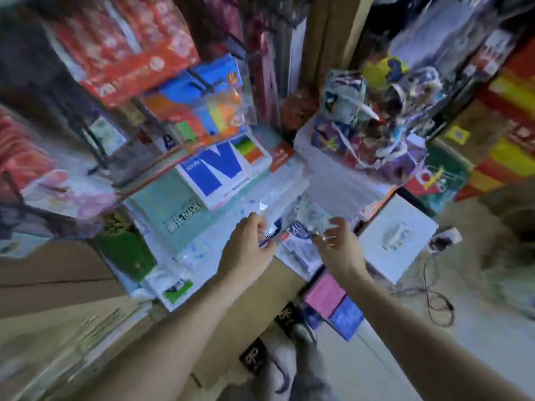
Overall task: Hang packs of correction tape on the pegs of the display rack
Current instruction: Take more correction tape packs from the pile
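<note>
The view is blurred by motion. My left hand point(249, 247) is closed on a clear plastic pack of correction tape point(267, 227), whose shiny top edge sticks up above my fingers. My right hand point(337, 244) pinches the clear edge of another blue-and-white pack point(298, 241) lying on the stack below. Both hands are over a pile of packaged stationery point(202, 227). A display rack point(95, 146) with dark pegs stands up and to the left, holding colourful hanging packs point(208, 111).
Red packs point(124, 41) hang at the upper left. A heap of printed cards point(370, 134) sits at the right on a white surface. A white box point(396, 235), cables point(434, 296), cardboard boxes point(58, 273) and my shoes point(289, 357) are below.
</note>
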